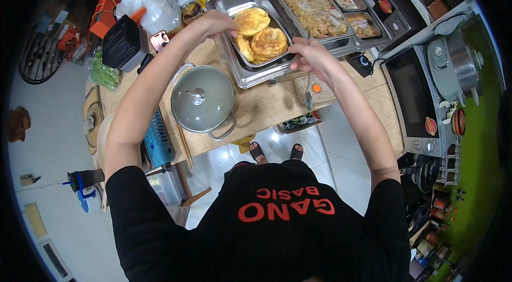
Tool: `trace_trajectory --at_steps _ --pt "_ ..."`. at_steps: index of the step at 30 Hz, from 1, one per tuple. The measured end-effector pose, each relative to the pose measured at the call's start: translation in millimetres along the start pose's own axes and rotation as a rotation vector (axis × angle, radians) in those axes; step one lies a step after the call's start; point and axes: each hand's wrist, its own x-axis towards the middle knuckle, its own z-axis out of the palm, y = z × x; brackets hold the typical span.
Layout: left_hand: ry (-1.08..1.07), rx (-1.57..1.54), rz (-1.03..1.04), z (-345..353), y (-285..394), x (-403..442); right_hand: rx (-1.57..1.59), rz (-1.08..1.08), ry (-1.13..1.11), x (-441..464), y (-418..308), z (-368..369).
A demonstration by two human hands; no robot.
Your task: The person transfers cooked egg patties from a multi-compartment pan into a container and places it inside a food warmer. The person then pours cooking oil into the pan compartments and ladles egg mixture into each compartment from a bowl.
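Golden fried omelettes [269, 43] lie in a small metal tray [271, 64], set within a larger steel tray [247, 79]. My left hand [216, 24] is closed at the small tray's left side, its fingertips beside the upper omelette and partly hidden. On the opposite side, my right hand [312, 57] grips the small tray's right rim with thumb and fingers. A long-handled metal spoon [308, 99] runs through that same hand, bowl end toward me. Nearer to me stands a lidded pot [202, 98] with a glass lid.
Steel trays of cooked food [312, 9] sit at the back right. A blue portable stove [159, 141] is at the left, near chopsticks [184, 141]. A lidded container [298, 90] lies by the counter's front edge. Plastic cups [154, 10] and a phone [159, 41] stand back left.
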Motion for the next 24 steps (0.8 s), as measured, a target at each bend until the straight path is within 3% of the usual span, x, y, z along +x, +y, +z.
trace_trajectory --at_steps 3,4,6,7,9,10,11,12,14,18,24 --pt "0.019 0.123 0.131 1 8 -25 -0.094 0.025 0.077 -9 26 -7" --pt "0.012 0.122 0.123 9 2 -36 -0.453 -0.286 0.127 3 63 -18" --pt "0.393 0.413 0.524 32 -9 -65 -1.154 -0.851 0.321 -12 90 -22" --pt "0.414 0.437 0.516 46 -6 -83 -1.15 -0.836 0.327 -25 87 -16" --pt "0.429 0.467 0.522 72 8 -114 -1.415 -0.473 0.318 -39 77 0" --pt "0.439 0.434 0.398 84 14 -126 -1.43 -0.424 0.324 -41 80 4" --pt "0.451 0.399 0.271 91 17 -133 -1.427 -0.416 0.329 -40 84 5" --pt "0.447 0.399 0.275 98 10 -133 -1.381 -0.449 0.345 -38 87 5" --pt "0.648 0.526 0.603 115 -12 -128 -1.247 -0.556 0.362 -37 90 5" --pt "0.707 0.579 0.634 137 -24 -127 -1.238 -0.492 0.325 -40 86 4" --pt "0.659 0.677 0.671 153 -34 -122 -1.198 -0.567 0.326 -41 86 2"
